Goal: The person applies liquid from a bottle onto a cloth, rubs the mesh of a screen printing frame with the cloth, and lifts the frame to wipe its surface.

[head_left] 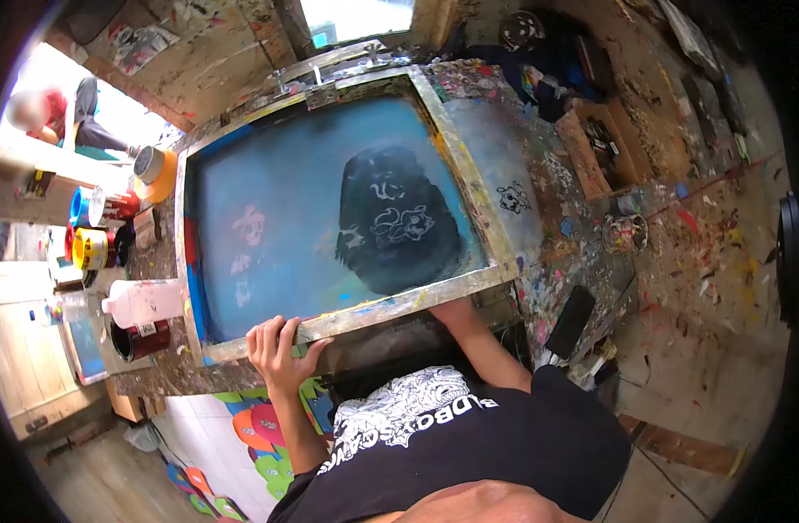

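Observation:
A wooden-framed printing screen (404, 302) with blue mesh lies tilted across the paint-stained bench. Dark ink covers the right part of its mesh around line drawings, and fainter pale drawings show at the left. My left hand (275, 353) grips the near edge of the frame, fingers over the top and thumb along the front. My right hand (454, 309) reaches under the frame's near edge, right of the middle; its fingers are hidden there. Beside the frame, at the right, a small black line drawing (513, 197) shows on a bluish surface.
Paint pots (90, 248) and a pink-white bottle (144, 301) stand left of the screen. A cardboard box (604, 148) sits at the right, with a stained cup (626, 234) nearer. A black-handled tool (570, 322) lies near my right arm. Another person (85, 118) is at the upper left.

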Action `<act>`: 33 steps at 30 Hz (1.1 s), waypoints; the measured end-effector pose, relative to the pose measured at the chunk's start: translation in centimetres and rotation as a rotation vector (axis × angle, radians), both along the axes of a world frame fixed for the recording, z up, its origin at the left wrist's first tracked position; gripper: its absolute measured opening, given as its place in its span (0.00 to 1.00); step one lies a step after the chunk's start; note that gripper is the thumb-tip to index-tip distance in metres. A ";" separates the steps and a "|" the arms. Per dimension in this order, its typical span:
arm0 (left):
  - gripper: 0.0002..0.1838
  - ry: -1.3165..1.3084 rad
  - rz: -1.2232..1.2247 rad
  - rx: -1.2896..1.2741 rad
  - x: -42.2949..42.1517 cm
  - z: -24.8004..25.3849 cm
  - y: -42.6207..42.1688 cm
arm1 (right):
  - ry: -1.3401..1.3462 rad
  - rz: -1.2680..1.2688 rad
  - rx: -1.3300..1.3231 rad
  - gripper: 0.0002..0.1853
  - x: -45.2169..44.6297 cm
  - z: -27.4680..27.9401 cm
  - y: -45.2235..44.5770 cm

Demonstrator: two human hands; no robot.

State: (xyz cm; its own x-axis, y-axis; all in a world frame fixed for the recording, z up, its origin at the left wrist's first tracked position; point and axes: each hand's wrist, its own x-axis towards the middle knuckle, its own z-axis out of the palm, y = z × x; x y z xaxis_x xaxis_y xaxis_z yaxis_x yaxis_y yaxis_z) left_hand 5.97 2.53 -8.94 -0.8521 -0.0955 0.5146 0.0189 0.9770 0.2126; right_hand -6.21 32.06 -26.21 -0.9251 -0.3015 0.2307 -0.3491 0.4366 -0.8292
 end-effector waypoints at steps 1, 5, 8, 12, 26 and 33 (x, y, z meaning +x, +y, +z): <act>0.30 0.005 -0.014 -0.004 0.0 0.2 0.0 | 0.005 -0.014 -0.004 0.35 -1.2 1.2 -0.2; 0.30 0.026 0.006 -0.020 -0.2 1.4 -0.2 | 0.018 -0.151 -0.497 0.33 -6.2 5.4 -0.2; 0.31 0.035 0.012 -0.030 -0.4 2.1 -0.4 | -0.040 -0.184 -0.596 0.32 -7.6 5.8 0.9; 0.31 0.031 0.002 -0.033 -0.3 2.0 -0.5 | -0.151 -0.207 -0.715 0.30 -9.1 5.7 2.5; 0.31 -0.053 0.017 0.049 0.7 -1.5 0.2 | -0.382 -0.421 -1.321 0.18 -12.6 11.4 9.5; 0.29 -0.068 -0.009 0.081 0.8 -3.1 0.3 | -0.459 -0.243 -1.376 0.14 -12.2 10.2 9.2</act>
State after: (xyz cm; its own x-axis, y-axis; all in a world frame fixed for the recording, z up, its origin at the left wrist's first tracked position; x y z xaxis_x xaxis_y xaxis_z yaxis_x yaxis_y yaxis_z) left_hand 6.76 2.87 -12.04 -0.8860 -0.1268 0.4460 0.0102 0.9563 0.2921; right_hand -18.45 41.29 -16.05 -0.9896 0.0783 -0.1206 0.0185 -0.7625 -0.6467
